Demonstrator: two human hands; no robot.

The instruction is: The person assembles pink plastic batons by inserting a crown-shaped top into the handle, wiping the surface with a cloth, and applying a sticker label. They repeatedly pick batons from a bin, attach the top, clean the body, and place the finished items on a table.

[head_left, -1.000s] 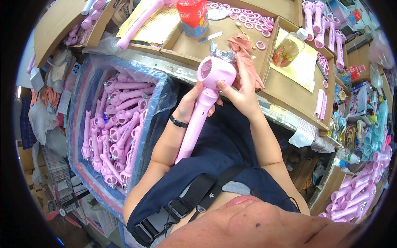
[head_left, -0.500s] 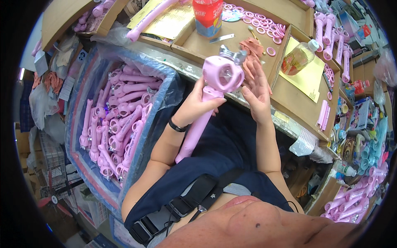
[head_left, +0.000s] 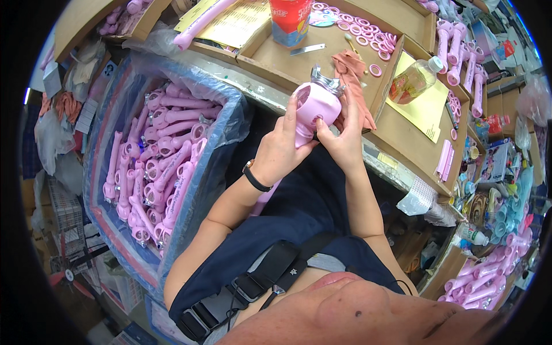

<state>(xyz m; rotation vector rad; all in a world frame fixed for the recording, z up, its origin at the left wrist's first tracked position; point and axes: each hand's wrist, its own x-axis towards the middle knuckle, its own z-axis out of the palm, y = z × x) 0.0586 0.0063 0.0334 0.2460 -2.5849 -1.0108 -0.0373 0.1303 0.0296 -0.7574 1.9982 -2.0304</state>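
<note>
The left hand [head_left: 280, 150] wraps the neck of a pink wand [head_left: 319, 107], its index finger lying up the left side of the round head; the right hand [head_left: 343, 140] presses its thumb to the head's near side, its other fingers mostly hidden behind. The wand is held tilted above the lap, head far and right, handle running near and left, partly covered by the left wrist. Its head overlaps the table edge [head_left: 259, 86] in this view. A dark gap separates the right forearm from that edge, and another lies between the left forearm and the bin [head_left: 230, 105]. Just beyond the head, a shallow cardboard tray [head_left: 313, 64] has low walls.

The wand is smooth and glossy, with a round opening and a shiny silver crown piece [head_left: 326, 81] on top. A creased, soft orange cloth [head_left: 351, 72] lies right behind the right hand; whether they touch cannot be told. Far in the tray sit small pink rings [head_left: 372, 39] and a thin metal strip [head_left: 307, 49]. At left, crinkled clear plastic lines the bin, heaped with similar pink wands [head_left: 167, 152].
</note>
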